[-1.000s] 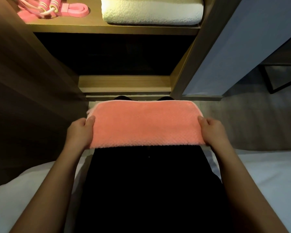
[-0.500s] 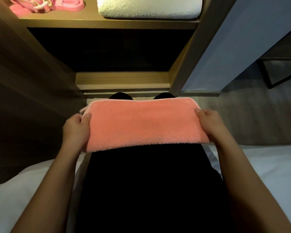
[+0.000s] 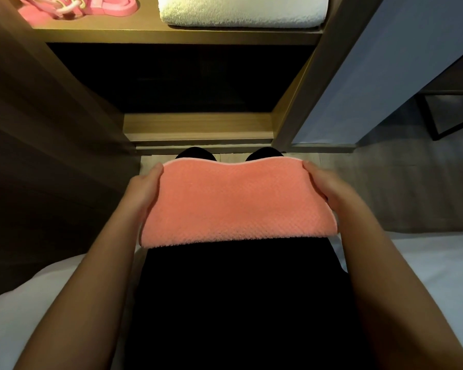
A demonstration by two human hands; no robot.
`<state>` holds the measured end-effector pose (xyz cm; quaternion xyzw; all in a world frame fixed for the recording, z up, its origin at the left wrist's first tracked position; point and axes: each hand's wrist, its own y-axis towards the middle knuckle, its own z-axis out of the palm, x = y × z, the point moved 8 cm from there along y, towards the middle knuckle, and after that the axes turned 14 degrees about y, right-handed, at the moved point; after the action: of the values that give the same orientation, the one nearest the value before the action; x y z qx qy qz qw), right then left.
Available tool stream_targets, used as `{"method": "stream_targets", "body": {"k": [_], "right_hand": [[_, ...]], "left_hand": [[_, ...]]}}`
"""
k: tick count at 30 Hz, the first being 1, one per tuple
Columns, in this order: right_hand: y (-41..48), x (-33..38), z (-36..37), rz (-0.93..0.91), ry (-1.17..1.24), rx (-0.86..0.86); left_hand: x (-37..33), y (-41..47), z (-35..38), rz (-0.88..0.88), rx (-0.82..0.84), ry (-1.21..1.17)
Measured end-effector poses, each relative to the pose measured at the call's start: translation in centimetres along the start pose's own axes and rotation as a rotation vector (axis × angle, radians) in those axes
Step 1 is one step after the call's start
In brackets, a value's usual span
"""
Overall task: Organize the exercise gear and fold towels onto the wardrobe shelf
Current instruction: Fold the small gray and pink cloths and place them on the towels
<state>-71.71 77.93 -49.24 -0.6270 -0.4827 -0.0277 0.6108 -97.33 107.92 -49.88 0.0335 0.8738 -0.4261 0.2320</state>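
Now the folded coral towel (image 3: 238, 204) is held level below the wardrobe shelf (image 3: 177, 36), my left hand (image 3: 143, 192) gripping one end and my right hand (image 3: 329, 188) the other. On that shelf lie a white towel (image 3: 242, 12) and pink exercise bands (image 3: 78, 6).

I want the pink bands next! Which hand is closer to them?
Left. The left hand holds the towel below the pink bands; right hand holds its far end.

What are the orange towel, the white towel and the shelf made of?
The salmon-orange folded towel looks like soft plush cloth, maybe microfibre: matte, with a fine waffle-like pattern. The thick white folded towel looks like cotton terry, with nubby loops. The light brown wardrobe shelf looks like wood or wood-look laminate: smooth, faint grain.
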Motion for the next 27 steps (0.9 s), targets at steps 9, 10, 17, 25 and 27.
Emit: {"method": "stream_targets", "body": {"k": [9, 10, 17, 25, 27], "right_hand": [[0.6, 0.8, -1.0, -0.225, -0.032, -0.167], [0.5, 0.4, -0.8, -0.184, -0.040, -0.139], [-1.5, -2.5, -1.8, 0.022, 0.047, -0.041], [-5.1, 0.2, -0.6, -0.374, -0.199, -0.167], [-5.8, 1.0, -0.9, -0.454, -0.232, -0.224]], "left_hand": [[-0.5, 0.0, -1.5, 0.111, -0.265, -0.034], [-0.2, 0.0, -1.2, 0.076, -0.203, -0.038], [3.8, -1.4, 0.3, -0.077, 0.090, 0.004], [1.4, -4.2, 0.0, 0.245, -0.126, 0.190], [0.7, -4.8, -1.6, 0.293, -0.272, 0.194]]}}
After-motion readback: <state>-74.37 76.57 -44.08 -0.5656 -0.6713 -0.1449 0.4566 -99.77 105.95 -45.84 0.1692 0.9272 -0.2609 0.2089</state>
